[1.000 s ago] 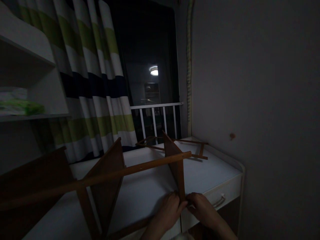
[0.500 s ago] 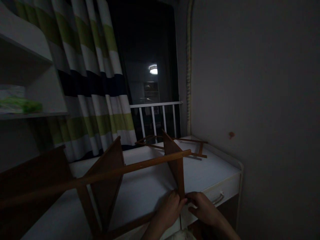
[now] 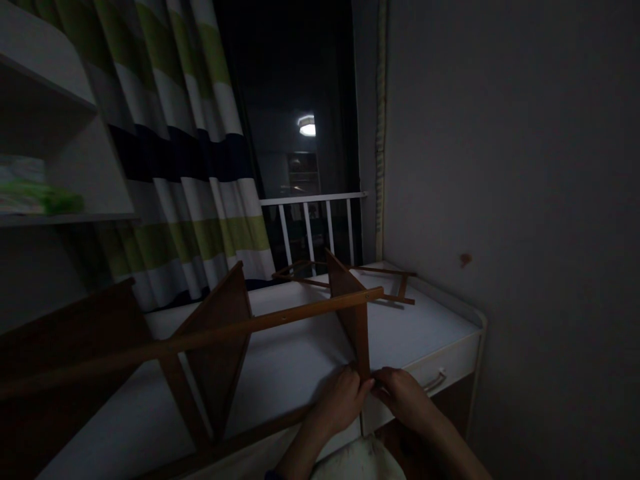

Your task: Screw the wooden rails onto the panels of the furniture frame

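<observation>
Hands meet at the near edge of the white desk (image 3: 300,373), both pinched onto the bottom corner of a brown wooden panel (image 3: 353,320) that stands on edge there. The left hand (image 3: 343,400) presses its fingertips against the panel's left face, fingers bunched together, and the right hand (image 3: 403,399) closes on the same corner from the other side, its thumb and fingers touching the wood just opposite. Whether anything small sits between the fingertips is too dark to tell.

That panel belongs to a wooden rack frame (image 3: 200,347) lying across the desk: up and to the left of the left hand a long rail (image 3: 260,323) runs from the panel's top away toward the far left, crossing a second upright panel (image 3: 220,340) and a third, larger one (image 3: 65,373) at the left edge. A lower rail (image 3: 260,437) lies along the desk's front edge, just left of the left wrist.

Beyond the hands, farther back on the desk, lies a loose frame of thin wooden strips (image 3: 360,283). Just right of the right hand is a drawer handle (image 3: 434,381) on the desk's front. Below the wrists a pale cloth (image 3: 357,461) shows. Far above the left hand hang a striped curtain (image 3: 190,167) and a dark window with a white railing (image 3: 310,220); a shelf (image 3: 60,217) sits far to the left, and a plain wall (image 3: 525,200) stands to the right.
</observation>
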Tool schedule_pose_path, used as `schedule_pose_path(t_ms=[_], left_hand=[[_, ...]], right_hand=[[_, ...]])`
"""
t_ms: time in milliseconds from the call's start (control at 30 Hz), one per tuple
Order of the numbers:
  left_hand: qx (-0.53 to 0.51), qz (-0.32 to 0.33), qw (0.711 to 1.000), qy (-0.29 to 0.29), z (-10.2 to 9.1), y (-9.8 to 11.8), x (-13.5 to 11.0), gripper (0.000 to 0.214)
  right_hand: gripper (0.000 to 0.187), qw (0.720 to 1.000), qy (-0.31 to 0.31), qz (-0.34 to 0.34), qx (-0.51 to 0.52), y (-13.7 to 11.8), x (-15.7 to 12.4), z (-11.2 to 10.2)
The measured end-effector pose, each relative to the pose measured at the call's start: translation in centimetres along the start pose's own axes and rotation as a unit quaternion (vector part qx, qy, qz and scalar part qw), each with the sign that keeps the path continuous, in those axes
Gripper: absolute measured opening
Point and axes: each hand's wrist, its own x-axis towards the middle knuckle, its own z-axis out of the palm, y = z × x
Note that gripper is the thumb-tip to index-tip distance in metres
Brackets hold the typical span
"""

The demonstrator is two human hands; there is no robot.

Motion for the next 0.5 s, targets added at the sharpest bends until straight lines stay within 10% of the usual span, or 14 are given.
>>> schedule_pose_path(t_ms=[267,500], left_hand=[[0.044,0.002,0.999,0.013,-0.7,0.5,0.0,0.039],[-0.021,-0.061,0.983,0.173,-2.0,3.1,-4.4,0.03]], right_hand=[[0.029,0.999,0.024,0.021,0.032,0.2,-0.6,0.9],[0.056,0.954,0.129,0.031,0.27,2.0,-5.4,1.4]])
